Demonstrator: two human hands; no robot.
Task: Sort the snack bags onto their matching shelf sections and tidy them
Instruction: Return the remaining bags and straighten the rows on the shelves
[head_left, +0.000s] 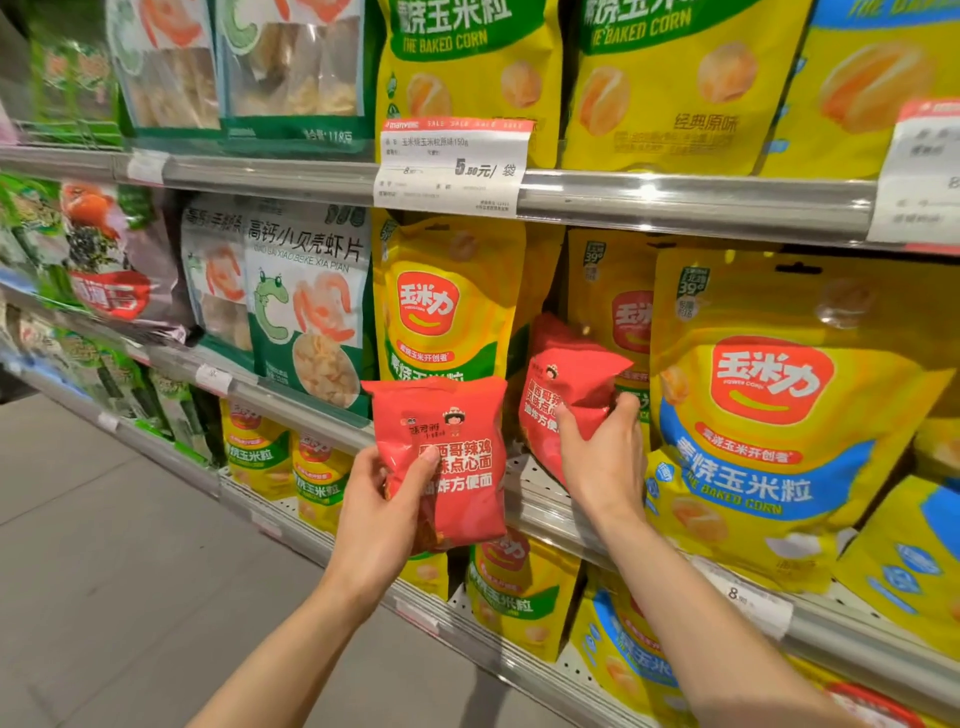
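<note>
While the left hand (384, 499) grips an upright red snack bag (447, 462) printed with white Chinese characters in front of the shelf edge (540, 512), the right hand (602, 452) pinches a second red bag (563, 384), tilted, on the middle shelf. Behind stand yellow "THE BAKED CORN" bags (769, 415), and above hangs a price tag (452, 166) reading 5.50.

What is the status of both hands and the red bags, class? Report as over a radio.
Left hand grips red snack bag, off the shelf. Right hand grips second red bag among yellow corn bags on the middle shelf. Nothing blocking.
</note>
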